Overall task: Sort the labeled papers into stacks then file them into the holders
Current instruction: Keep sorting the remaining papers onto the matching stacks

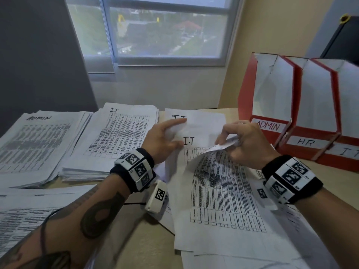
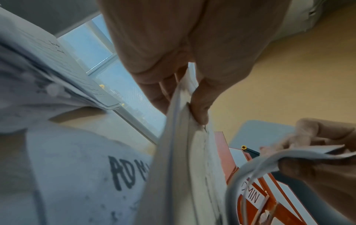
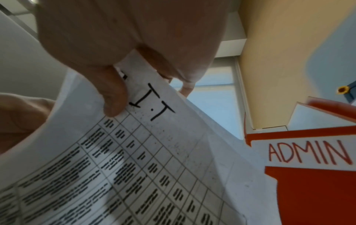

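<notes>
Right hand pinching curled white printed sheet marked I.T, centre frame; left hand pinching adjacent sheets; best separated singly before stacking.

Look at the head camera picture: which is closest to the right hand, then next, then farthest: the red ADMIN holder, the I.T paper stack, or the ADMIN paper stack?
From the right hand:
1. Red cardboard holder labelled ADMIN, just to its right, by the fingers.
2. White printed paper stack marked I.T, to its left, past the left hand.
3. White printed paper stack marked ADMIN, far left on the table.
</notes>
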Demonstrator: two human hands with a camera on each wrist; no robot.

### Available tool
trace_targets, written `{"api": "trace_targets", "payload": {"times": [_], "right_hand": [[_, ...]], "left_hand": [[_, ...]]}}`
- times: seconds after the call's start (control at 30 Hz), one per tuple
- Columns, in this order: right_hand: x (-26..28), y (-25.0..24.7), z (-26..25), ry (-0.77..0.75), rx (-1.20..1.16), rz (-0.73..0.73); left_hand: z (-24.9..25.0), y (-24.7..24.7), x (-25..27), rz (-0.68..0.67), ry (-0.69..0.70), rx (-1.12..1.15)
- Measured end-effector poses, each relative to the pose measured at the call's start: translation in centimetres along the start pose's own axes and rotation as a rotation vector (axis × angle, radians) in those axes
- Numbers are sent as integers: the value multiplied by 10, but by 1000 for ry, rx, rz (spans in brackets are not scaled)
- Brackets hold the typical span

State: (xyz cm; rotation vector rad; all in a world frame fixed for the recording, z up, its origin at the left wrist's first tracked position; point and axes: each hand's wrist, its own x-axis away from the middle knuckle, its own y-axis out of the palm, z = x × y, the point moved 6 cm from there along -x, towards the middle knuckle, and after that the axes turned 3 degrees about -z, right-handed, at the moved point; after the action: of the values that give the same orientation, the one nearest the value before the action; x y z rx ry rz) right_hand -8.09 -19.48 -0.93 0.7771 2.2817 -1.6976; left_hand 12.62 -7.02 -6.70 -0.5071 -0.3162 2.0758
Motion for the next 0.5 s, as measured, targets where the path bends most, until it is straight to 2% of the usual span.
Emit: {"api": "trace_targets", "payload": {"times": [0.2,0.3,0.5], "right_hand": [[4,-2,-2,8,-20,23],[-1,3,-10,-38,-31,16],[-14,17,-25,-69,13,23]], "left_hand": [[14,0,-1,79,38,-93],[21,0,-2,99,59,-122],[33,2,-1,116,110,-81]]}}
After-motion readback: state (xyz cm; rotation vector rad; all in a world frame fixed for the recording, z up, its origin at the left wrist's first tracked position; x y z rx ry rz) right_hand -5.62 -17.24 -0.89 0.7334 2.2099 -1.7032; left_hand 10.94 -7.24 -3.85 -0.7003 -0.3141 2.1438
